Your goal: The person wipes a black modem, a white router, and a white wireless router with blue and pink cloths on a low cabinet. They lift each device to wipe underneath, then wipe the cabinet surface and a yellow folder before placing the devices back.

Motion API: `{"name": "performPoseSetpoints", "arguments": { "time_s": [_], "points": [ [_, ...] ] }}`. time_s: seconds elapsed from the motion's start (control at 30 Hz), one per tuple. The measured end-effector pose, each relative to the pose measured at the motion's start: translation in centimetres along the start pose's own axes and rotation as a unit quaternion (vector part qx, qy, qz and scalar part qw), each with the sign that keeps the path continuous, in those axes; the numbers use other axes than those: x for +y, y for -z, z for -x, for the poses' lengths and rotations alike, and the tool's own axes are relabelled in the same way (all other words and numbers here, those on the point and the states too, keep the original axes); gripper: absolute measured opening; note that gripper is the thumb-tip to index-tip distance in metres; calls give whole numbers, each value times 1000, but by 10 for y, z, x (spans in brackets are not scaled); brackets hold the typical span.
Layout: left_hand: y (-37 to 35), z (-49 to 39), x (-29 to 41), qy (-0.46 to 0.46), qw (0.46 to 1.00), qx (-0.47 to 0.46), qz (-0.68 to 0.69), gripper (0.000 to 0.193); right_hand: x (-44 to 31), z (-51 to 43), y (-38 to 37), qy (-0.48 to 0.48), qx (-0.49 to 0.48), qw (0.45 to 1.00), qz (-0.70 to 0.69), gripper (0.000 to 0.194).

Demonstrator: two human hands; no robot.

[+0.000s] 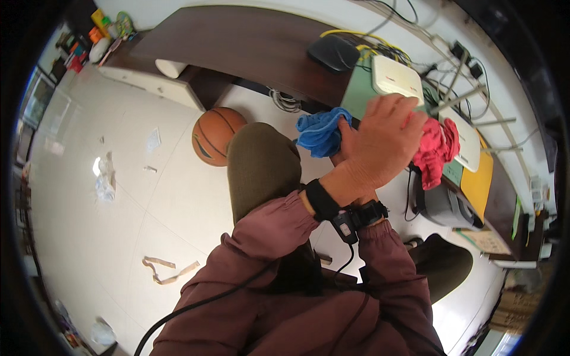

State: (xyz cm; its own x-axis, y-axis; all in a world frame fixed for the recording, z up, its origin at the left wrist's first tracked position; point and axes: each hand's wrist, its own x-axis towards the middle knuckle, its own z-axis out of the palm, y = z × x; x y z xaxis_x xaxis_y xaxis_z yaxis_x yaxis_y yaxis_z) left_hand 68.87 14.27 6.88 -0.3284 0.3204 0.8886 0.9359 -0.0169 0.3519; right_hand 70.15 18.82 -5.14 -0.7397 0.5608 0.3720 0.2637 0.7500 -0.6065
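My forearms cross in front of me, the left one on top. My left hand (385,138) reaches over to the right, its fingers curled on a crumpled red cloth (434,149), which hangs by the desk edge; some red shows between the fingers. Beneath it, my right hand (345,138) extends to the left, largely covered by the left hand and wrist. Its thumb presses on a bunched blue cloth (318,133), held above the floor near my knee. Both wrists wear black bands, and a small device with a cable sits by the right one.
A dark brown desk (249,40) curves ahead, bearing a black router (334,53), a white device (396,78) and cables. An orange basketball (218,135) lies beside my knee. A grey bin (445,207) stands under the desk at right. A tan strap (167,278) lies on the floor.
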Motion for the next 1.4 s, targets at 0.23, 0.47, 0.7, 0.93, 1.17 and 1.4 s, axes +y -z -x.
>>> {"name": "performPoseSetpoints", "arguments": {
  "time_s": [0.23,0.47,0.7,0.93,1.17,1.4],
  "points": [
    [78,52,-55,217,958,-54,-181,68,-10,-18,16,-239,-240,390,-856,56],
    [48,73,-80,317,942,-90,-64,50,-27,-22,31,-319,-258,453,-792,39],
    [42,69,-96,348,937,27,30,41,-66,-26,46,-346,-233,712,-564,48],
    [55,61,-149,354,913,195,51,34,-76,-14,69,-245,-266,803,-473,54],
    [97,64,-228,355,873,331,36,33,-23,21,88,-324,-254,801,-435,45],
    [142,60,-309,419,815,399,36,28,26,50,101,-401,-225,784,-417,40]
  ]
}}
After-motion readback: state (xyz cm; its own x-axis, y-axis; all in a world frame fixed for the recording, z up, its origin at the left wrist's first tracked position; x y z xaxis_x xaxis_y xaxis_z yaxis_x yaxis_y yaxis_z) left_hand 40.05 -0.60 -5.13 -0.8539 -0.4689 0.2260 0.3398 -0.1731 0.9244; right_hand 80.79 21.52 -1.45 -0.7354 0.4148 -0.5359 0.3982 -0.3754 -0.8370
